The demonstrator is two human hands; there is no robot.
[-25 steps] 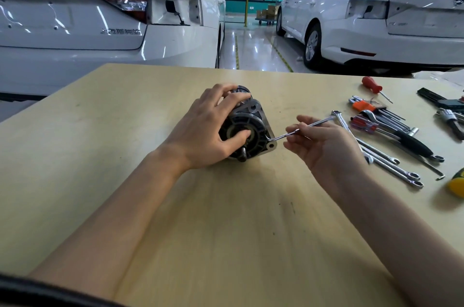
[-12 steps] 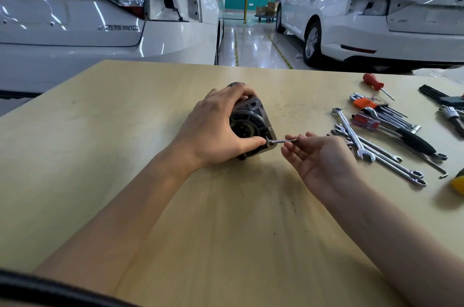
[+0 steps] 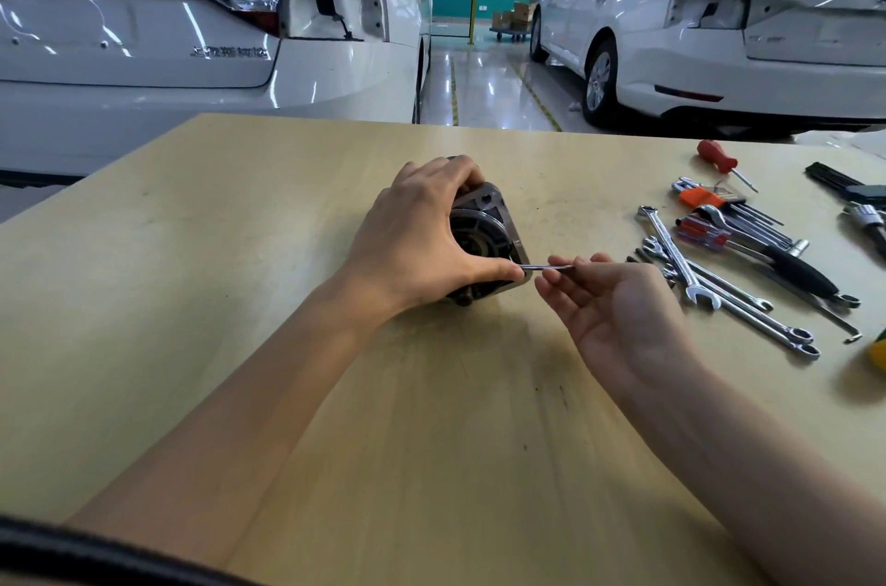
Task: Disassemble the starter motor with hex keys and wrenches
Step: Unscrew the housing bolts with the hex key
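Observation:
The starter motor (image 3: 484, 230), grey metal with a round dark end face, lies on its side in the middle of the wooden table (image 3: 239, 250). My left hand (image 3: 422, 235) grips its body from the left, thumb against the lower corner of the end plate. My right hand (image 3: 613, 302) is palm up just right of the motor and pinches a thin hex key (image 3: 546, 267) in its fingertips. The key's tip sits at the lower right corner of the end plate, beside my left thumb.
Several combination wrenches (image 3: 681, 259), hex keys and a red-handled screwdriver (image 3: 719, 158) lie spread over the table's right side. A dark tool set (image 3: 844, 185) lies at the far right edge. Two white cars are parked behind the table.
My right hand moved in toward the motor and slid along the hex key, so only a short length shows. My left hand shifted, its thumb now at the end plate's lower corner.

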